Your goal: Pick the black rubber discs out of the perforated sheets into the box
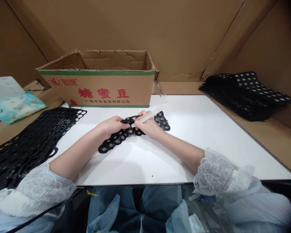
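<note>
while pinching the black strip (131, 131) near its middle with the left hand (113, 126), bent firmly at thumb and fingers with no gap to spare, works on one spot with the white pen (149, 116) in the right hand (149, 126). holds that pen in a writing grip, with fingers curled tight round the barrel and its back end slanting up toward the desk's far right corner.

has the strip on the white desk (191, 129), between the far and front edges, with its left end angled toward the front edge. meets a cardboard box (99, 89) at the far edge, ring sheets (36, 132) heaped along the left edge, and dotted sheets (244, 94) piled just past the far right corner.

seems, as a judgement, to be at close work on single rings, about midway along the strip. probably calls next for a steady left pinch close to the pen's tip, and for careful aim clear of the left fingertips. cannot make out any contact at the tip, being too small and crowded by fingers.
</note>
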Available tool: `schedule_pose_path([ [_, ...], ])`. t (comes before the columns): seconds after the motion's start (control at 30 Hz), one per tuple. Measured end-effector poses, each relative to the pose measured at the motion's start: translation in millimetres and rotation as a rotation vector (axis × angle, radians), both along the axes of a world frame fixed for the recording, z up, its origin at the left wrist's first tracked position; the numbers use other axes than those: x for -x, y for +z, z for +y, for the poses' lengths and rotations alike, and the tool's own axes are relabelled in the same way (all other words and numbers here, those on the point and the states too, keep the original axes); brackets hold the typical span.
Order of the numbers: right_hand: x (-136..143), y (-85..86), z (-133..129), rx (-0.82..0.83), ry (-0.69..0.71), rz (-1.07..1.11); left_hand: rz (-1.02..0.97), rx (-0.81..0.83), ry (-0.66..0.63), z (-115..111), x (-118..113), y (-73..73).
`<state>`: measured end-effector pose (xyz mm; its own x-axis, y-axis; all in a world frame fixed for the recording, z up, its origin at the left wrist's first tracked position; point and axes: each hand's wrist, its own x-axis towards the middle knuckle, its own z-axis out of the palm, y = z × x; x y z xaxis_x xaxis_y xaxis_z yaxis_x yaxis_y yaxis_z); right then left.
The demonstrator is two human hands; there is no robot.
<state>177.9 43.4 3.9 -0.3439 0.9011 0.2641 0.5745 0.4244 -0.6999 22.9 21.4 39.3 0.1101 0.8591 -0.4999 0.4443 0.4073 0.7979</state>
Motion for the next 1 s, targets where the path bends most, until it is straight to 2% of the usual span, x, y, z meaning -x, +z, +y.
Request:
schedule_pose_path([
  [0.17, 6, -8.7, -1, -0.313, -0.071, -0.129, 0.023, -0.116, -0.073, -5, -4, -1.7],
  [0.3, 5, -8.0, 4, -0.397, -0.064, -0.183, -0.071, -0.07, -0.162, -1, 3, -2.9],
  [0.37, 3, -7.2, 7, -0.388, -0.065, -0.176, -0.003, -0.083, -0.229, 4, 6, -3.7],
  [0.43, 1, -7.8, 11, -0.342, -0.055, -0.148, 0.278, -0.252, -0.296, 8, 7, -5.8],
  [0.5, -1, -9.2, 14, -0.317, -0.049, -0.108, 0.663, -0.547, -0.306, 10, 6, -8.6],
  [0.57, -3, -10.2, 14, -0.35, -0.045, -0.063, 0.932, -0.835, -0.265, 8, 5, -10.0],
  [0.63, -3, -9.8, 12, -0.396, -0.048, -0.013, 1.006, -1.023, -0.24, 5, 6, -8.3],
  [0.67, -4, -8.9, 11, -0.402, -0.055, 0.016, 0.988, -1.058, -0.275, 3, 7, -6.3],
  [0.73, -4, -6.4, 9, -0.351, -0.06, 0.086, 0.912, -1.0, -0.424, 1, 10, -1.9],
  [0.83, -5, -1.7, 8, -0.126, -0.061, 0.221, 0.843, -0.809, -0.617, 0, 12, 1.0],
  [0.93, -5, 2.8, 8, 0.139, -0.074, 0.312, 0.92, -0.817, -0.643, -1, 9, -1.7],
  [1.0, -3, 4.3, 7, 0.247, -0.081, 0.353, 0.995, -0.871, -0.649, -3, 5, -4.6],
])
